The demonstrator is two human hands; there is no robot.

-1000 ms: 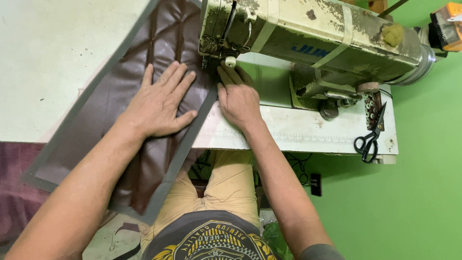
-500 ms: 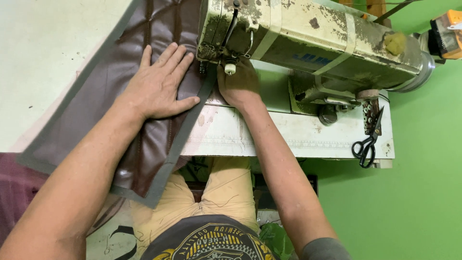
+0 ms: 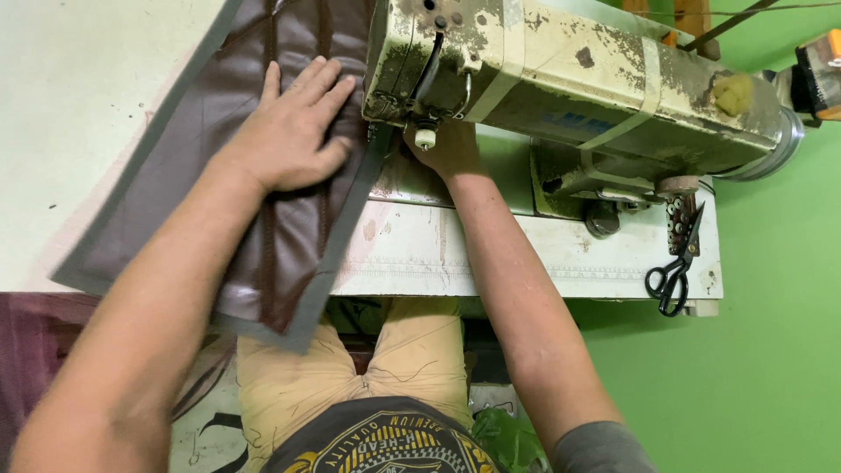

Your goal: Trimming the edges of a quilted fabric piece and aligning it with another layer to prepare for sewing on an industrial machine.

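Note:
A brown quilted panel [image 3: 188, 180] with grey edging lies across the white table and hangs over its near edge. My left hand [image 3: 293, 131] rests flat on it, fingers spread, just left of the needle area. My right hand [image 3: 447, 149] reaches under the head of the worn cream sewing machine [image 3: 569, 83]; its fingers are mostly hidden by the machine, touching the panel's grey edge near the presser foot.
The white table [image 3: 70, 105] stretches to the left. Black scissors [image 3: 670, 280] hang at the right end of the machine bed [image 3: 526, 254]. A green wall and floor [image 3: 771, 350] lie to the right. My knees in tan trousers [image 3: 385, 359] sit under the table.
The panel has slid away from me through the machine. Both hands moved forward with it, and my right hand went under the machine head.

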